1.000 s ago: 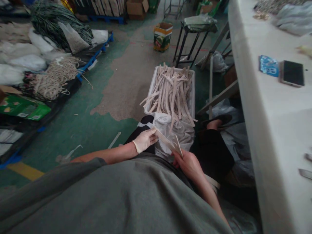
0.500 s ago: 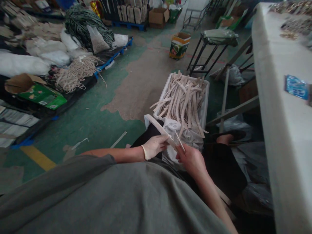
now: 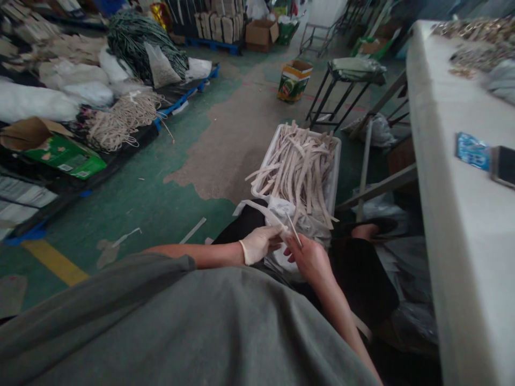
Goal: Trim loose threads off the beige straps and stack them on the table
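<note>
My left hand [image 3: 260,244], in a pale glove, pinches a light fabric strip [image 3: 263,210] over my lap. The strip's far end bends out to the left across my dark-clad knee. Close beside it, my right hand [image 3: 313,258] is closed round a thin, pale, pointed tool [image 3: 293,229], its tip aimed up and left; its exact kind is unclear. Both hands nearly meet at the strip's near end, where fingers hide the contact. Beneath them a whitish plastic bag [image 3: 316,228] covers part of my lap. Just ahead, many similar beige strips [image 3: 300,166] fill a white bin [image 3: 337,174].
To my right runs a white-covered table [image 3: 454,225] with a blue packet [image 3: 472,150], a phone [image 3: 505,165] and metal pieces [image 3: 478,32]. A black-legged stool [image 3: 336,96] stands beyond the bin. Pallets at left carry cord [image 3: 120,120], bags and a green box [image 3: 66,155].
The strip's outer part now curves and sags more, where it was straighter before. Both hands stay close together with small shifts. The whole view has moved slightly, bringing the phone into sight.
</note>
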### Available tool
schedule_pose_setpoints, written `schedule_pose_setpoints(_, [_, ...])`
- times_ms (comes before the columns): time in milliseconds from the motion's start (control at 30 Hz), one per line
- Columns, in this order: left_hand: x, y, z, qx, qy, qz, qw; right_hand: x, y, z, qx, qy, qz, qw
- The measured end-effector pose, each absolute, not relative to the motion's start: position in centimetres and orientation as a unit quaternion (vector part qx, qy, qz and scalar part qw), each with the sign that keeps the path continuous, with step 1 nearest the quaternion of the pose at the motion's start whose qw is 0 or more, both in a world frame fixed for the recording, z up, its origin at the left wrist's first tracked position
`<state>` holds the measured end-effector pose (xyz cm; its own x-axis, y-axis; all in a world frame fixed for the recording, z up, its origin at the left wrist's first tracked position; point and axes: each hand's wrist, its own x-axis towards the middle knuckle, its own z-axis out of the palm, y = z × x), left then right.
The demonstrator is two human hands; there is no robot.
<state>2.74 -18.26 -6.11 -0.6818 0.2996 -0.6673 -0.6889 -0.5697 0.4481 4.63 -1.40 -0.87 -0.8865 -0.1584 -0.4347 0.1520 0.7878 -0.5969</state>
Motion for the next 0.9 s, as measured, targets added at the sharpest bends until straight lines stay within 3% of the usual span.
schedule_pose_setpoints(133, [1.6, -19.3, -5.9, -0.310, 0.359, 0.848, 0.237, 5.9, 0.7, -1.0, -0.001, 0.909, -0.339, 0.244])
schedule_pose_setpoints(267, [2.8, -18.1, -6.1, -0.268, 0.367, 0.836, 0.309, 5.7, -0.3, -1.0, 0.019, 0.929, -0.299, 0.216])
schedule_pose_setpoints(533, [1.2, -19.2, -5.4, -0.295, 0.375, 0.834, 0.278, 7.2, 1.3, -0.7, 0.014, 0.882, -0.410, 0.232])
schedule_pose_setpoints(667, [2.6, -18.1, -5.7, -0.264, 0.377, 0.817, 0.347, 6.9, 0.2, -1.0, 0.031, 0.912, -0.357, 0.198])
schedule_pose_setpoints(733, [3.5, -17.3, -5.7, -0.251, 0.376, 0.806, 0.382, 6.2, -0.5, -1.9, 0.031, 0.901, -0.389, 0.189])
schedule_pose_setpoints(900, [2.6, -18.5, -4.7, -0.265, 0.361, 0.800, 0.398, 5.6, 1.4, -4.8, 0.117, 0.820, -0.559, 0.038])
